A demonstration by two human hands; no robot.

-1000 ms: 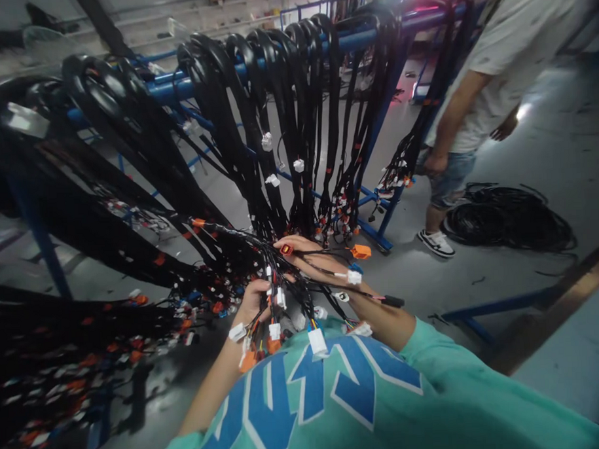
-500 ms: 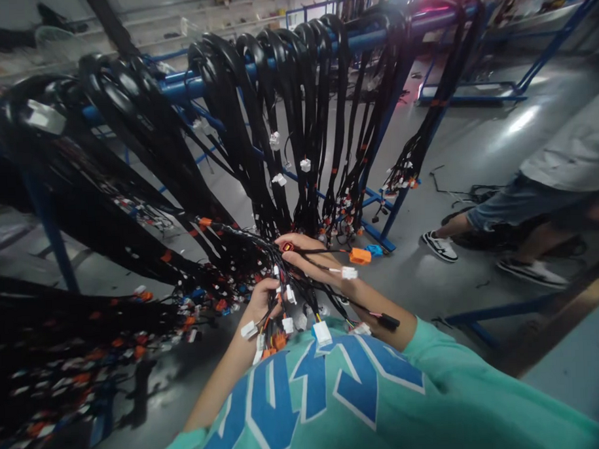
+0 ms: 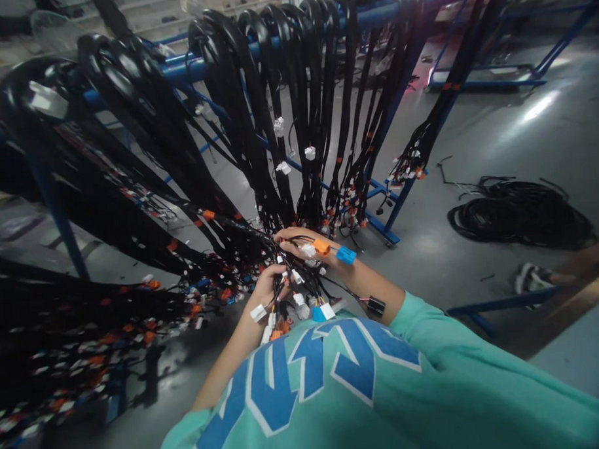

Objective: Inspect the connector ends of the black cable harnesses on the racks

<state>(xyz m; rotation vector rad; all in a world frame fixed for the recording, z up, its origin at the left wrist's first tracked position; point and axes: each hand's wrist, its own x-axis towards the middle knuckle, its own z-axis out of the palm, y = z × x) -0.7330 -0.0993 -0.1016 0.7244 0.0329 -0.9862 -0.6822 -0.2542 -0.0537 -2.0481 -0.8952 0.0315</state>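
Head view: the orange connector (image 3: 322, 247) and the blue connector (image 3: 346, 255) now lie across the wrist of the right hand (image 3: 291, 242), whereas half a second ago they stuck out past the forearm, and the red connector then at its fingertips no longer shows. Both grips are narrow and hold the black wire bundle (image 3: 311, 280), the left hand (image 3: 269, 286) on its lower leads, the right on its upper strands, before the near side of the blue rack (image 3: 186, 70). That suggests a changed right-hand hold, with the loose ends unsettled.
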